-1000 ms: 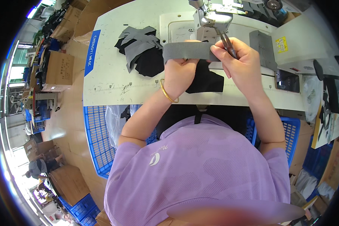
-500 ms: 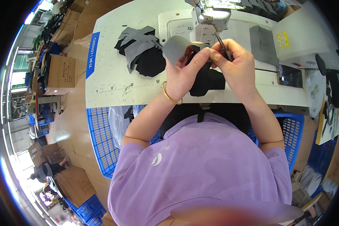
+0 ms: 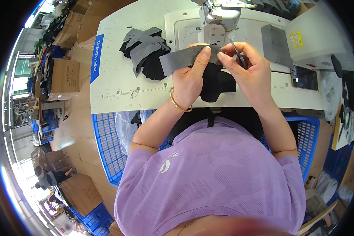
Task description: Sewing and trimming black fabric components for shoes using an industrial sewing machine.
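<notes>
My left hand (image 3: 190, 80) is closed on a grey fabric piece (image 3: 179, 59), its thumb pressed flat on top. The piece stretches out to the left and has a darker right end. In my right hand (image 3: 251, 74) a pair of small dark scissors (image 3: 236, 51) is tucked, blades pointing up and away. That hand's thumb and forefinger meet at the fabric's right end. Black fabric (image 3: 214, 84) hangs or lies below my hands; whether it joins the grey piece I cannot tell. A pile of grey and black cut pieces (image 3: 147, 49) lies to the left.
A sewing machine head (image 3: 220, 19) stands just beyond my hands on the white table (image 3: 126, 100). To the right are grey pieces (image 3: 276, 45) and a phone (image 3: 304, 78). Blue baskets (image 3: 109, 147) sit below the table edge. Cardboard boxes (image 3: 65, 76) stand at the left.
The grey piece, blurred and raised before, now lies flatter and extends left across my left hand. My right hand has shifted slightly right, still with the scissors.
</notes>
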{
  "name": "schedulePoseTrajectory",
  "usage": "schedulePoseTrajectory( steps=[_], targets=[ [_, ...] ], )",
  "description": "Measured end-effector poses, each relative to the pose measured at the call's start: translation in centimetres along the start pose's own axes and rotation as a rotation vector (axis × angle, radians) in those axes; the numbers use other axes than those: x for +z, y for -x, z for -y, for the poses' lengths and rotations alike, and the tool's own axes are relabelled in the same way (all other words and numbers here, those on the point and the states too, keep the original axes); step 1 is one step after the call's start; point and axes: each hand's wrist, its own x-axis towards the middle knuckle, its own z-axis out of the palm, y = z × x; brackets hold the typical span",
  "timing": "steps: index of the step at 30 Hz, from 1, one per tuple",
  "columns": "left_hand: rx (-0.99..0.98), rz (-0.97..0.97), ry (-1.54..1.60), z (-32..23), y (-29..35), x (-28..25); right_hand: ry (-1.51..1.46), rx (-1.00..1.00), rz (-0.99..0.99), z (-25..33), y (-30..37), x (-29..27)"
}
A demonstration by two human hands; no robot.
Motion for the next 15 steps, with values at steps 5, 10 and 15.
schedulePoseTrajectory(
  steps=[5,10,15],
  targets=[
    [-0.005,0.024,-0.046,-0.04,-0.03,0.0,-0.061,0.056,0.019,0.43,0.26,-0.06],
    [0.037,-0.019,-0.027,-0.25,0.08,0.49,-0.072,0.046,0.008,0.41,0.33,-0.05],
    [0.027,-0.035,0.039,-0.45,0.2,0.7,-0.07,0.05,-0.006,0.22,0.41,0.07]
  ],
)
